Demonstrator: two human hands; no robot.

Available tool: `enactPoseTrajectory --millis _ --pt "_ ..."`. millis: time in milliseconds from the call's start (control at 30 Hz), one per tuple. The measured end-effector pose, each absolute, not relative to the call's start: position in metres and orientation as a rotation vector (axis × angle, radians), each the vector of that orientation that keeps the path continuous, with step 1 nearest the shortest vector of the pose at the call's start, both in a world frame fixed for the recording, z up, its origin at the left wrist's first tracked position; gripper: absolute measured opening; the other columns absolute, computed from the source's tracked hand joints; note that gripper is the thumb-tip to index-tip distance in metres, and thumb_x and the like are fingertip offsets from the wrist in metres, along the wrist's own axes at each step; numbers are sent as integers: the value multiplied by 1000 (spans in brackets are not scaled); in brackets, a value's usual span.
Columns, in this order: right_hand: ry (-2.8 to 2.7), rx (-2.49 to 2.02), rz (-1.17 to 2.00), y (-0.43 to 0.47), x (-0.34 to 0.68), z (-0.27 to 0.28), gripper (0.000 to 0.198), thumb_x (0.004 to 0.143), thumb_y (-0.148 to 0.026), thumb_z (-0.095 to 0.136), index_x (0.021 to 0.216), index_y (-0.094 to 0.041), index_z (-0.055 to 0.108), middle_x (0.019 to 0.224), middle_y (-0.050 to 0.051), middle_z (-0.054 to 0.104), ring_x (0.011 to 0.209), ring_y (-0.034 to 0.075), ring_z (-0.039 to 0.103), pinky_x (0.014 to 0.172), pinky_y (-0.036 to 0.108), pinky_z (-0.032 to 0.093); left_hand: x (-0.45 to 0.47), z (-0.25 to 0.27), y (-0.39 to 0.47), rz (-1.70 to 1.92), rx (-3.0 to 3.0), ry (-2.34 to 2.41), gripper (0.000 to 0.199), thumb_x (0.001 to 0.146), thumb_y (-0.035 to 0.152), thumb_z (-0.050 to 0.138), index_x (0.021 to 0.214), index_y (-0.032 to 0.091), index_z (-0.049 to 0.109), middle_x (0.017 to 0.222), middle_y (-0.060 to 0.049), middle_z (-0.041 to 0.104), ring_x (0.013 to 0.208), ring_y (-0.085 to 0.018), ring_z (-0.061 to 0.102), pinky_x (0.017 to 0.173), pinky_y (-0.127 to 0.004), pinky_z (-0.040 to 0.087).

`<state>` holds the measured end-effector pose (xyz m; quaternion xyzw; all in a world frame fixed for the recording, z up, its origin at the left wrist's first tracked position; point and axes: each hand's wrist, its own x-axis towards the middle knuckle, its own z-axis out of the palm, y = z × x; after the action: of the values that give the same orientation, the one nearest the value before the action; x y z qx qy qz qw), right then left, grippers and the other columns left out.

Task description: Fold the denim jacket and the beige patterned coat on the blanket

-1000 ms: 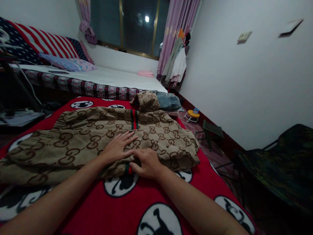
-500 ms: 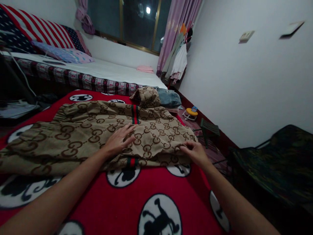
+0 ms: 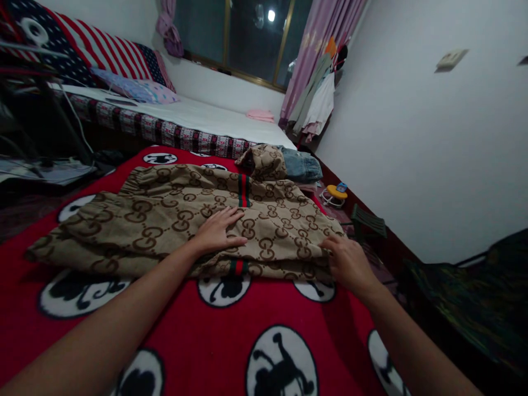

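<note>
A tan garment [image 3: 280, 214] with a brown double-G print lies spread across the bed, with gathered ends at its left. A green-red-green stripe [image 3: 244, 192] crosses its middle. Palm down near that stripe, my left hand [image 3: 220, 228] is open, its fingers spread flat on the cloth. At the garment's right edge my right hand [image 3: 346, 258] has bent fingers closed on the fabric; its thumb is mostly hidden. Beyond the garment sit a bunched tan printed piece [image 3: 268, 162] and folded blue denim [image 3: 303, 165].
Under the garment is a red blanket [image 3: 206, 335] with white monkey-print circles. A second bed [image 3: 214, 118] with pillows stands by the window. To the right are a yellow stool [image 3: 336, 191], a green folding stool [image 3: 369, 220] and a camouflage chair [image 3: 474, 297].
The view has swung left, so everything sits further right. My left hand stays flat on the cloth. My right hand stays at the garment's edge, turned slightly, its thumb less visible.
</note>
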<state>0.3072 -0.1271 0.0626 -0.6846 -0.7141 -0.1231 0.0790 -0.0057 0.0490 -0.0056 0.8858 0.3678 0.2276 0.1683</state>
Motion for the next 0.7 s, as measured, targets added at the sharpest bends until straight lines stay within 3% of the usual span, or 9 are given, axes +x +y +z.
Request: enactPoseTrajectory --millis 133,300,467,600,700 --pt "-2176 -1578 -260 -96 231 88 39 85 -18 58 123 -22 61 126 9 62 116 25 56 101 44 40 -6 -4 48 711 2427 1001 85 74 71 58 142 22 48 153 -9 38 144 -31 28 118 -48 20" --pt "-2268 -1479 -118 -44 176 40 53 94 -41 52 143 -25 43 150 10 43 140 29 34 114 59 21 -14 2 51 918 1926 847 80 79 70 54 139 16 51 147 -12 47 138 -29 41 115 -41 29" --pt "-2234 -1531 13 -17 191 -6 49 96 -41 46 143 -26 45 151 10 41 143 28 31 111 57 27 -29 10 55 872 1584 649 82 75 61 67 143 19 47 148 -14 45 138 -30 39 111 -40 34" --pt "-2204 -1244 2 -28 197 3 38 94 -43 50 125 -24 60 136 9 57 133 26 44 113 56 21 -36 15 59 753 1584 556 80 71 53 75 140 22 50 150 -12 42 140 -28 37 112 -38 33" --pt "-2358 -976 -21 -39 190 13 35 85 -45 63 112 -23 65 119 9 65 117 24 53 106 46 35 -43 21 62 655 1642 545 75 70 47 77 137 23 53 148 -10 45 138 -26 40 112 -39 34"
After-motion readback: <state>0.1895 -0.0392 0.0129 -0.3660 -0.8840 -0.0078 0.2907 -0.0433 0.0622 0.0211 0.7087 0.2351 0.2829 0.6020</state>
